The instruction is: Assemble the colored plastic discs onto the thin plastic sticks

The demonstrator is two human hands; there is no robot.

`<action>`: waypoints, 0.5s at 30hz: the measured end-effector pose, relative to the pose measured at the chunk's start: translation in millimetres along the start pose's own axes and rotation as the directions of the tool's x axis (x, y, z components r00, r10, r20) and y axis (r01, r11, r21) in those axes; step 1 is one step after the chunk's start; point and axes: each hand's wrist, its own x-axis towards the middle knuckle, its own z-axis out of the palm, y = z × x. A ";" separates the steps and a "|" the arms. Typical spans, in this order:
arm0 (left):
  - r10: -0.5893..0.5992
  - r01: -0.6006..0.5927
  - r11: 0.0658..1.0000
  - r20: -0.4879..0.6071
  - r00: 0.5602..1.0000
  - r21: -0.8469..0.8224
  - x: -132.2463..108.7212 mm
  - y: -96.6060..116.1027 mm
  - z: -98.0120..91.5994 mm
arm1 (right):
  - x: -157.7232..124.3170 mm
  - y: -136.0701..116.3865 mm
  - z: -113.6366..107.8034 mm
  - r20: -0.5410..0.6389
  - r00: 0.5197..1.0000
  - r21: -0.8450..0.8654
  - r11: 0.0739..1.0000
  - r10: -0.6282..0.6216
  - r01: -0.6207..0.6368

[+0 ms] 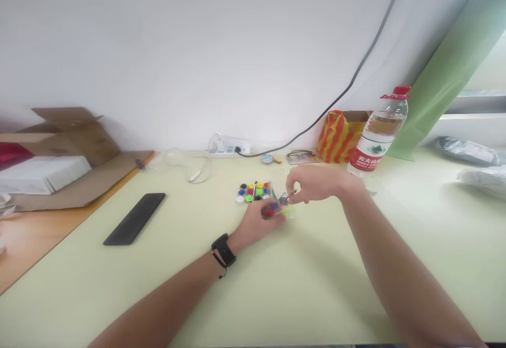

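Note:
My left hand (259, 221), wearing a black watch at the wrist, is closed around a small clear packet (281, 210) with red, blue and yellow bits showing in it. Just to the right, my right hand (310, 183) is bent down in a pinch at the packet's upper edge. What its fingertips hold is too small and blurred to make out. Beyond my left hand sit several small round coloured pots (249, 192) in rows, touching or nearly touching. A thin brush-like stick (254, 190) lies across them.
A black slab (134, 219) lies to the left, near an opened cardboard box (79, 132). Along the wall are a power strip (228, 146), a white cable (195, 175), a tape roll (268, 158), glasses (300, 155) and a striped bag (336, 137). A large water bottle (377, 134) stands behind my right hand.

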 end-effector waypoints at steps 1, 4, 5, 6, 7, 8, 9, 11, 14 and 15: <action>0.010 -0.010 1.000 0.010 1.000 -0.012 -0.3 1.2 0.1 | 0.4 -0.7 0.8 0.032 0.999 0.006 1.000 0.017 -0.017; 0.030 -0.029 0.999 0.031 0.999 -0.041 -1.2 3.7 0.6 | 0.0 -1.4 2.2 0.076 0.996 0.027 0.998 0.050 -0.052; 0.032 -0.031 0.998 0.023 0.999 -0.047 -1.4 3.9 0.9 | -0.7 -1.3 2.0 0.073 0.996 0.022 0.998 0.059 -0.061; 0.031 -0.031 0.998 0.006 0.999 -0.052 -1.5 3.9 1.2 | -1.7 -1.1 1.6 0.061 0.996 0.012 0.998 0.065 -0.065; 0.027 -0.028 0.998 -0.015 1.000 -0.055 -1.5 3.6 1.5 | -2.7 -0.7 0.9 0.039 0.997 0.006 0.998 0.062 -0.063; 0.020 -0.022 0.998 -0.033 0.999 -0.057 -1.5 3.2 1.8 | -3.6 -0.1 -0.1 0.011 0.999 0.011 0.999 0.048 -0.048; 0.012 -0.015 0.998 -0.042 0.999 -0.057 -1.5 2.6 2.0 | -4.3 0.8 -1.2 -0.020 1.000 0.028 0.999 0.023 -0.022; 0.000 -0.003 0.998 -0.040 0.999 -0.057 -1.3 1.0 2.2 | -4.8 3.2 -3.4 -0.096 0.995 0.092 0.994 -0.040 0.049; 0.009 -0.011 0.998 -0.028 1.000 -0.068 -1.1 -2.3 2.0 | -4.8 7.2 -6.5 -0.252 0.965 0.164 0.980 -0.070 0.113; 0.013 -0.015 0.997 -0.028 1.000 -0.071 -1.0 -3.5 1.9 | -5.1 8.2 -7.3 -0.305 0.950 0.171 0.978 -0.065 0.122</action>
